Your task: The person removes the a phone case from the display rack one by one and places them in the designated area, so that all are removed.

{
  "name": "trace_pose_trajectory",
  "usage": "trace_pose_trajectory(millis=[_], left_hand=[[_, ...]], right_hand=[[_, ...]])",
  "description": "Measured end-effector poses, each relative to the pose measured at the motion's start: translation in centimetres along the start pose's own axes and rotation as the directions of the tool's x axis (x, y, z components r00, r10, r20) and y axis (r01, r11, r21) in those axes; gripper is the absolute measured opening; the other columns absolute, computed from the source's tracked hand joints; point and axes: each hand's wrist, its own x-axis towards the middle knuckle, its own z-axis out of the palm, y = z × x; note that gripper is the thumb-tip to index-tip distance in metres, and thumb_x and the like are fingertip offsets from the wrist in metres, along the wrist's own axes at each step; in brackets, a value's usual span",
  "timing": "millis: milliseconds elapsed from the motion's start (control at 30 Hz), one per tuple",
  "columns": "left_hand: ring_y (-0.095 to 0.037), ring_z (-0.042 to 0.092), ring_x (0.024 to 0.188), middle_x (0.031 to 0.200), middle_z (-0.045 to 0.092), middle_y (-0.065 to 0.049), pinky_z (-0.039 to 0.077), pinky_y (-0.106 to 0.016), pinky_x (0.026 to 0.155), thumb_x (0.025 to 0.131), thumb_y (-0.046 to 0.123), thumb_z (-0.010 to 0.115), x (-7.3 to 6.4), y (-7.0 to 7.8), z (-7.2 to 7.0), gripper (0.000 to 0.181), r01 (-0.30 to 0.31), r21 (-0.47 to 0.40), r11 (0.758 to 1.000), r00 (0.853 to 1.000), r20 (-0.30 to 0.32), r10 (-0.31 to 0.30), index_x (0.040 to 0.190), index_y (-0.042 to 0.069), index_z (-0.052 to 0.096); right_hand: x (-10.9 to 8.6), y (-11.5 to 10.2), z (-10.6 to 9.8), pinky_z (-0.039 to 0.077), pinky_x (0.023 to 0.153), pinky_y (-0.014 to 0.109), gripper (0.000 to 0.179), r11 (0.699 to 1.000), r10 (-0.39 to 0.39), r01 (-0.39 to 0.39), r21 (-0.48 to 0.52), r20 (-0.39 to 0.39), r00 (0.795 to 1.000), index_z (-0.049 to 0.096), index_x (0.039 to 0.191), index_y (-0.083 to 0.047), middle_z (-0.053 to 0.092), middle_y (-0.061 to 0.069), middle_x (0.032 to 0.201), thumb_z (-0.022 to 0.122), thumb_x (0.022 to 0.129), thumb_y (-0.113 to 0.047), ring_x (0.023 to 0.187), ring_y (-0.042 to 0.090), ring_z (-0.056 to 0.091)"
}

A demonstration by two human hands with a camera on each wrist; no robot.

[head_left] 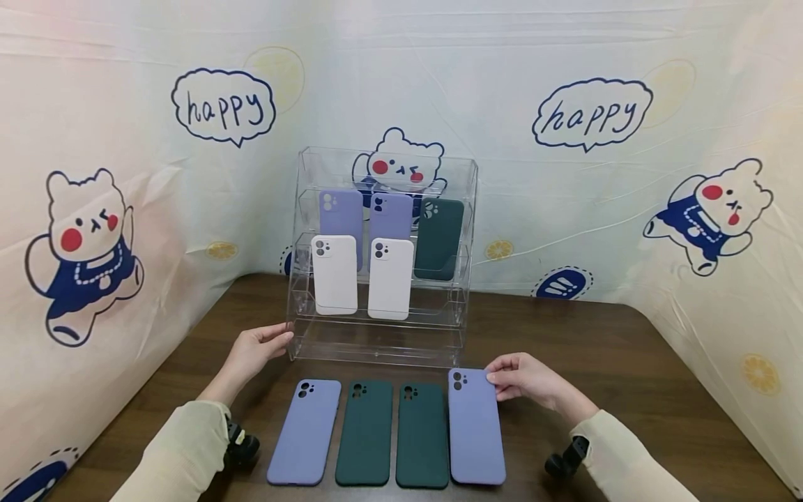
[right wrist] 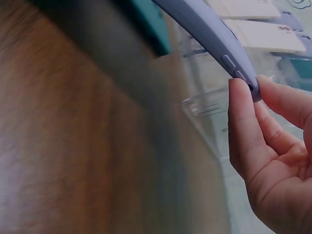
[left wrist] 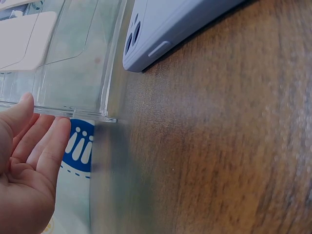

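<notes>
Curtained booth [head_left: 401,42], wider setting unclear: cartoon-printed fabric [head_left: 489,118] on three sides, wood-grain table [head_left: 564,328], acrylic rack [head_left: 376,353] of phone cases [head_left: 392,279].

Left hand [head_left: 254,354], right hand [head_left: 533,381] left bare. Forearms covered by long, plain sleeves, left sleeve [head_left: 178,450] and right sleeve [head_left: 633,460] coloured pale cream, lightly creased. Small black wrist cameras worn at cuffs: left camera [head_left: 243,448] rounded at end, right camera [head_left: 562,460] similarly shaped, both mounted on inner side.
</notes>
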Motion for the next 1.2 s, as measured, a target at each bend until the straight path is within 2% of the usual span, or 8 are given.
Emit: trace_pose_trajectory(millis=[200,600,767,1200], left_hand=[[-0.037,0.049,0.113,0.13,0.044,-0.027,0.051,-0.032,0.082,0.094,0.015,0.055,0.0,0.1,0.1,0.046,-0.001,0.002,1.0,1.0,-0.005,0.001,0.129,-0.013,0.044],[-0.036,0.049,0.113,0.13,0.044,-0.026,0.051,-0.032,0.083,0.094,0.015,0.055,0.1,0.0,0.0,0.046,0.004,-0.003,1.0,1.0,-0.008,-0.004,0.129,-0.012,0.044],[-0.036,0.049,0.113,0.13,0.044,-0.026,0.051,-0.032,0.082,0.093,0.015,0.056,0.1,0.0,0.0,0.047,0.01,0.001,1.0,1.0,-0.007,-0.01,0.129,-0.012,0.044],[-0.036,0.05,0.112,0.13,0.045,-0.026,0.051,-0.033,0.083,0.093,0.017,0.057,0.1,0.0,0.0,0.048,0.011,0.006,1.0,1.0,-0.004,-0.011,0.129,-0.012,0.045]], right_hand=[[0.1,1.4,0.2,0.057,0.065,0.031,0.028,0.997,0.037,-0.039,-0.06,-0.031,0.999,0.059,0.103,0.011,0.06,0.008,0.075,0.063,0.088,-0.012,0.064,0.015,0.058],[0.4,2.1,0.9,0.057,0.057,0.033,0.021,0.975,0.013,-0.038,-0.219,-0.114,0.993,0.062,0.094,0.009,0.058,0.008,0.068,0.064,0.087,-0.01,0.057,0.014,0.058],[0.5,2.2,0.9,0.057,0.055,0.033,0.019,0.963,-0.001,-0.033,-0.267,-0.124,0.992,0.063,0.092,0.008,0.058,0.008,0.067,0.066,0.085,-0.009,0.056,0.014,0.058],[0.6,2.0,1.1,0.057,0.054,0.032,0.016,0.96,0.005,-0.04,-0.277,-0.127,0.992,0.063,0.092,0.01,0.058,0.007,0.068,0.065,0.085,-0.005,0.057,0.014,0.058]])
